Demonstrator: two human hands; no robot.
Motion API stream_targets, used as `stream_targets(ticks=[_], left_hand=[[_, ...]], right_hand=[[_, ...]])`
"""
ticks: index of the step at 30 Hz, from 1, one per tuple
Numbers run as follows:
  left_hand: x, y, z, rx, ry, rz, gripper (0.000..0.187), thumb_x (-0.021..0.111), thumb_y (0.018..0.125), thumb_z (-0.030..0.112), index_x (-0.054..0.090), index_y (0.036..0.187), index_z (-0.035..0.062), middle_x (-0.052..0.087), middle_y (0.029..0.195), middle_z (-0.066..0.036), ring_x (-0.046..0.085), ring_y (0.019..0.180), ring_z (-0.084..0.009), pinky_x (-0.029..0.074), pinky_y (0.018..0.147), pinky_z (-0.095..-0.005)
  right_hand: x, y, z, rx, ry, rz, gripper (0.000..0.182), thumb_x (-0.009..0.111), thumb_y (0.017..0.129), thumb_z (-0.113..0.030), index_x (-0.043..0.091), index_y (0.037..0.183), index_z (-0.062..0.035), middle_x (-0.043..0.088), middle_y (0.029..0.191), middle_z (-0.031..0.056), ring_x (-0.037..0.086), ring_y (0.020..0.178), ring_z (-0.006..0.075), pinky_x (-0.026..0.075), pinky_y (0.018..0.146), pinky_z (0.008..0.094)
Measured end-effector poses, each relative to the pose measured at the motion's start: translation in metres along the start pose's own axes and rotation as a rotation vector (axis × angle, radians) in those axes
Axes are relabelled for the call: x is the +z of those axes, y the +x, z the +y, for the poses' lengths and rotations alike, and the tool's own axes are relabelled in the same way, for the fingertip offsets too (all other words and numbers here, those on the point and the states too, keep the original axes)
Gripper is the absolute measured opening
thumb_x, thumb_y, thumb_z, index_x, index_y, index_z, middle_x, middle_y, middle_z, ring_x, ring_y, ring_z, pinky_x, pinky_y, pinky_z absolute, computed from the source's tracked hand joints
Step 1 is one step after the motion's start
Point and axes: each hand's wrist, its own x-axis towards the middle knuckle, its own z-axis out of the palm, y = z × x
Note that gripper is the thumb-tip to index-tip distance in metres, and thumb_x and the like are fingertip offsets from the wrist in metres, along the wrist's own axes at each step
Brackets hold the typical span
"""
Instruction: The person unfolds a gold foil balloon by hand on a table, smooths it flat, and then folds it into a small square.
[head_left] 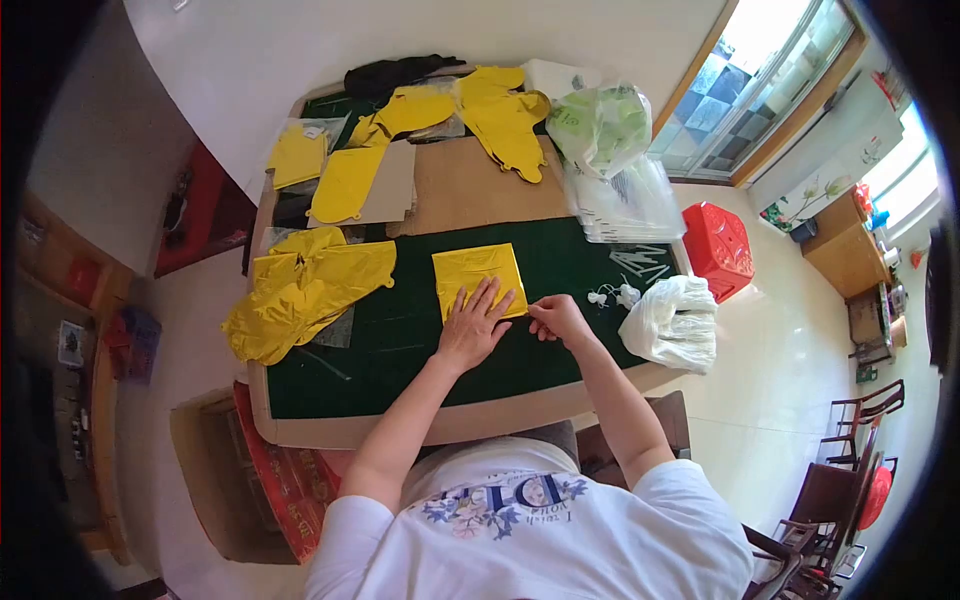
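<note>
A folded yellow foil sheet (478,268) lies flat on the dark green table surface (400,375). My left hand (474,325) rests on its lower part, palm down with the fingers spread. At the sheet's lower right corner is my right hand (560,320), its fingers curled together in a pinch; what they hold, if anything, is too small to make out. Left of the sheet lies a crumpled pile of yellow foil (310,285). White strips (638,262) and a bunched white bag (675,325) are to the right.
More yellow foil pieces (505,115), a brown cardboard sheet (470,190) and a black cloth (400,74) lie at the table's far side. Clear plastic bags (625,200) are stacked at the back right. A red stool (717,250) stands beyond the right edge, an open cardboard box (220,480) at lower left.
</note>
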Motion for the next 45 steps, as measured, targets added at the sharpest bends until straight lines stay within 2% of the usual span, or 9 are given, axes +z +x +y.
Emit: stream_targets(ticks=[11, 16, 23, 26, 28, 32, 34, 37, 45], left_hand=[[-0.002, -0.001, 0.001, 0.043, -0.023, 0.009, 0.050, 0.050, 0.095, 0.037, 0.038, 0.143, 0.0292, 0.032, 0.150, -0.010, 0.027, 0.141, -0.0279, 0.020, 0.114, -0.0521], [-0.002, 0.000, 0.002, 0.038, 0.006, -0.003, 0.049, 0.050, 0.095, 0.037, 0.039, 0.142, 0.0305, 0.033, 0.149, -0.010, 0.028, 0.140, -0.0280, 0.021, 0.114, -0.0522], [0.000, 0.000, 0.002, 0.035, -0.002, -0.010, 0.050, 0.049, 0.096, 0.037, 0.037, 0.144, 0.0306, 0.031, 0.150, -0.010, 0.028, 0.140, -0.0286, 0.020, 0.114, -0.0526], [0.000, 0.000, 0.001, 0.032, 0.004, -0.004, 0.051, 0.050, 0.096, 0.037, 0.035, 0.144, 0.0307, 0.030, 0.150, -0.010, 0.027, 0.140, -0.0287, 0.020, 0.114, -0.0526], [0.000, 0.000, 0.001, 0.024, -0.002, -0.011, 0.053, 0.050, 0.095, 0.036, 0.034, 0.145, 0.0280, 0.030, 0.150, -0.011, 0.027, 0.140, -0.0285, 0.019, 0.114, -0.0526], [0.000, -0.001, 0.001, 0.011, -0.030, -0.013, 0.054, 0.051, 0.095, 0.036, 0.035, 0.145, 0.0250, 0.030, 0.150, -0.011, 0.026, 0.141, -0.0280, 0.019, 0.114, -0.0523], [0.000, -0.001, 0.001, 0.013, -0.028, -0.007, 0.054, 0.051, 0.095, 0.036, 0.035, 0.145, 0.0230, 0.030, 0.151, -0.011, 0.026, 0.141, -0.0279, 0.018, 0.114, -0.0519], [0.001, -0.001, 0.000, 0.014, -0.033, -0.001, 0.054, 0.051, 0.095, 0.036, 0.034, 0.145, 0.0234, 0.030, 0.151, -0.011, 0.026, 0.141, -0.0278, 0.018, 0.114, -0.0521], [-0.001, -0.001, 0.001, 0.021, -0.026, -0.025, 0.050, 0.050, 0.096, 0.036, 0.038, 0.143, 0.0274, 0.030, 0.150, -0.012, 0.026, 0.141, -0.0282, 0.017, 0.115, -0.0519]], right_hand=[[0.009, 0.017, 0.002, -0.114, -0.032, 0.067, 0.011, 0.060, 0.090, -0.012, 0.061, 0.095, -0.0030, 0.061, 0.062, 0.0037, 0.053, 0.043, 0.0096, 0.038, 0.039, 0.0218], [0.012, 0.011, -0.003, -0.190, -0.067, 0.176, 0.013, 0.059, 0.091, -0.014, 0.058, 0.097, -0.0017, 0.060, 0.061, 0.0037, 0.052, 0.042, 0.0102, 0.037, 0.038, 0.0227], [0.008, 0.008, 0.003, -0.196, -0.058, 0.100, 0.020, 0.059, 0.093, -0.020, 0.061, 0.097, -0.0009, 0.056, 0.061, 0.0020, 0.048, 0.043, 0.0090, 0.037, 0.040, 0.0232], [0.006, 0.013, -0.001, -0.117, -0.052, 0.070, 0.021, 0.059, 0.094, -0.021, 0.062, 0.094, -0.0009, 0.059, 0.063, 0.0030, 0.052, 0.045, 0.0098, 0.038, 0.040, 0.0228], [0.005, 0.013, -0.004, -0.074, -0.061, 0.008, 0.022, 0.059, 0.094, -0.023, 0.063, 0.096, -0.0010, 0.063, 0.068, 0.0046, 0.061, 0.053, 0.0116, 0.043, 0.043, 0.0217], [0.006, 0.010, -0.005, -0.065, 0.017, -0.012, 0.022, 0.060, 0.094, -0.022, 0.063, 0.096, -0.0002, 0.066, 0.074, 0.0062, 0.067, 0.063, 0.0146, 0.050, 0.051, 0.0219], [0.007, 0.011, -0.004, -0.101, 0.089, 0.007, 0.020, 0.059, 0.094, -0.018, 0.062, 0.095, 0.0013, 0.067, 0.080, 0.0082, 0.069, 0.068, 0.0167, 0.055, 0.059, 0.0242], [0.009, 0.016, 0.005, -0.150, 0.203, 0.012, 0.013, 0.061, 0.092, -0.011, 0.060, 0.093, 0.0021, 0.066, 0.082, 0.0099, 0.069, 0.069, 0.0180, 0.057, 0.061, 0.0264], [0.014, 0.018, 0.008, -0.212, 0.170, 0.103, 0.009, 0.064, 0.085, 0.000, 0.056, 0.088, 0.0012, 0.063, 0.076, 0.0088, 0.066, 0.064, 0.0160, 0.056, 0.055, 0.0265]])
